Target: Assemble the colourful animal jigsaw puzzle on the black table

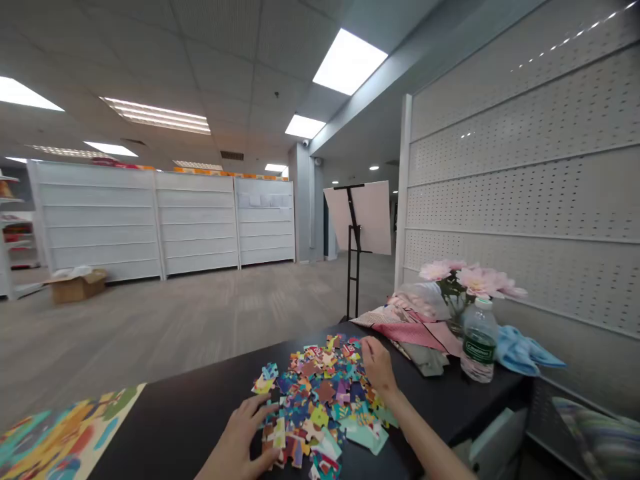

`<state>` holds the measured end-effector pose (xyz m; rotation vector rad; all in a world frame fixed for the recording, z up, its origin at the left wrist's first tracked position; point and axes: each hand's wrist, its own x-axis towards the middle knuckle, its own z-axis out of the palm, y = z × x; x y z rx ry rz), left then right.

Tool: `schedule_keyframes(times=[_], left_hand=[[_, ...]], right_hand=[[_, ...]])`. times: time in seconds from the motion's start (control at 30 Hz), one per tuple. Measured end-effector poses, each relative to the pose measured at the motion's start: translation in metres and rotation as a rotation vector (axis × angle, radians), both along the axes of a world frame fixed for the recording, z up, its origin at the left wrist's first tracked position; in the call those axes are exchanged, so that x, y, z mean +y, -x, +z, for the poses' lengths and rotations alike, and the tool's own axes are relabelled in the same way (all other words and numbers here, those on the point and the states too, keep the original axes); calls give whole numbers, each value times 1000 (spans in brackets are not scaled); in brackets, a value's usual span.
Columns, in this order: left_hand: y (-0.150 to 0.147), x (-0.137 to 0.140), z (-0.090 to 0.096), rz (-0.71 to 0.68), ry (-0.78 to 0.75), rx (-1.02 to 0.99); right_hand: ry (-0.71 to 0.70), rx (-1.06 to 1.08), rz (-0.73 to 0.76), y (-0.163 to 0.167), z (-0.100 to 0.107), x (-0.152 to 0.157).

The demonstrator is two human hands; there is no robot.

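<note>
A loose heap of colourful jigsaw puzzle pieces (320,393) lies on the black tabletop (190,407). My left hand (245,433) rests at the heap's left side, its fingers and thumb spread around a few pieces at the edge. On the far right side of the heap is my right hand (379,367), its fingers curled together and bent inward. Whatever sits under those fingertips is hidden. Some light green joined pieces (367,433) lie near my right forearm. A small cluster of blue and yellow pieces (265,379) sits just beyond my left fingers.
A colourful printed picture (70,433) lies at the table's left. To the right stand a water bottle (479,343), pink flowers (477,280), folded cloths (420,330) and a blue cloth (525,350). Beyond are an easel (354,267), a cardboard box (77,287) and white panels (200,223).
</note>
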<state>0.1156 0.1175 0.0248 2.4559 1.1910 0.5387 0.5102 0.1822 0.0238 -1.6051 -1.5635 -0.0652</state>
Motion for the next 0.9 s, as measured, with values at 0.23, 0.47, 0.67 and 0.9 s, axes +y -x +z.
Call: schedule_keyframes(times=[0.23, 0.47, 0.67, 0.9], left_hand=[[2, 18, -11, -93, -14, 85], [-3, 38, -37, -149, -91, 36], [-3, 33, -39, -162, -123, -80], [17, 27, -20, -104, -2, -55]], right_hand=[[305, -53, -120, -17, 15, 19], [386, -239, -117, 57, -3, -8], [365, -293, -232, 81, -9, -17], [338, -264, -281, 80, 4, -18]])
